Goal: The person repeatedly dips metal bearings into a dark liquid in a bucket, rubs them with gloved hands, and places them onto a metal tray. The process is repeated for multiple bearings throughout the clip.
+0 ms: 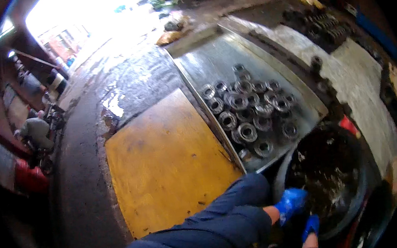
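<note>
At the near side of a round tub of dark, murky liquid are both my hands, in blue gloves. My left hand is at the tub's left edge, bare wrist showing beyond a dark blue fabric fold. Lower and to the right, my right hand comes up from the bottom of the view, partly cut off by shadow. The fingers of both hands are hidden or too blurred to make out, and so is anything in them. Beyond the tub, several ring-shaped metal parts lie heaped in a shallow metal tray.
A yellow board lies left of the tray, beside wet dark floor. Dark metal parts are piled at the far right near a pale sheet. A motorcycle and a red container stand at the left.
</note>
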`<action>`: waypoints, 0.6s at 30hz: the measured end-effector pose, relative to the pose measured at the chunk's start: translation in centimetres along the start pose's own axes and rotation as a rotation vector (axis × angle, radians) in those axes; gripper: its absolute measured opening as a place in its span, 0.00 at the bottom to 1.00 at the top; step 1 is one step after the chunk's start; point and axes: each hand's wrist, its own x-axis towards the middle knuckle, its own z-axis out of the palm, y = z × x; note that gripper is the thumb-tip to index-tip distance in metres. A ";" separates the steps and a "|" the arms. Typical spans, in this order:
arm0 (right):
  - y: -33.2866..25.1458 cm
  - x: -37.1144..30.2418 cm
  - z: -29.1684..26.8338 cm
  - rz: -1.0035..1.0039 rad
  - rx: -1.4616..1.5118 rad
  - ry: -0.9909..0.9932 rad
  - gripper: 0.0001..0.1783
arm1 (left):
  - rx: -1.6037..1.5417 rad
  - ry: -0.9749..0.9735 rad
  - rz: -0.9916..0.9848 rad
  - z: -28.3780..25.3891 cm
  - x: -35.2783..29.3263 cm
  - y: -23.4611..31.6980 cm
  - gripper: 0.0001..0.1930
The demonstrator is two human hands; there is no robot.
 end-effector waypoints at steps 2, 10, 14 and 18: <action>-3.8 0.1 3.7 -0.180 -0.253 -0.001 0.30 | 0.088 0.033 -0.027 -0.6 -0.1 -1.3 0.10; -6.8 -2.1 5.7 -0.421 -0.779 0.182 0.26 | 0.093 -0.061 -0.118 -1.4 1.4 -2.2 0.16; -1.2 1.1 0.8 -0.400 -0.412 0.293 0.21 | 0.097 -0.035 -0.020 1.1 1.2 1.4 0.18; -10.2 -1.9 4.4 0.063 -1.039 -0.101 0.24 | 0.164 -0.130 -0.104 -1.4 0.8 0.7 0.17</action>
